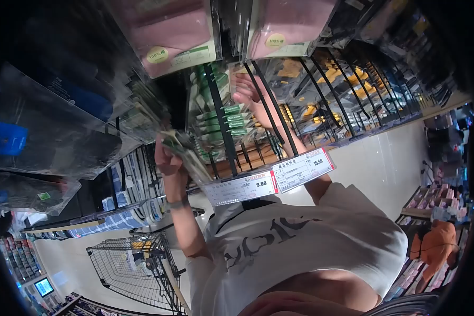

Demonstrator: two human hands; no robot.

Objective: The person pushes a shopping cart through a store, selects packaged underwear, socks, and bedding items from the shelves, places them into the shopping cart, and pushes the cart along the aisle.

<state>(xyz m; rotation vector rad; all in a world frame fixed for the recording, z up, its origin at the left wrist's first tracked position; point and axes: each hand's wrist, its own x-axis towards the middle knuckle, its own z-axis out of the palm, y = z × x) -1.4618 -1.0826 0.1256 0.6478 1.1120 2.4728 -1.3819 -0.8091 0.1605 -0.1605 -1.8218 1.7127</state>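
left hand (pixel 168 162) 9 o'clock, gripping blurry packets (pixel 190 157) edge-on | right hand (pixel 259 102) 12 o'clock, loose and empty by green packets (pixel 236 124), prob to steady the row lol

Left of the 9.80 price tag (pixel 242 189), a blurred packet (pixel 188 154) partly covers the left hand (pixel 168 159). The tag's small print is unreadable. Above it, black hooks (pixel 274 108) cross the right hand (pixel 256 99); the top edge crops pink packages (pixel 290 21).

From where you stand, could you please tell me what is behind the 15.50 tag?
The right arm passes behind the tag, visible above and below; the covered stretch cannot be seen.
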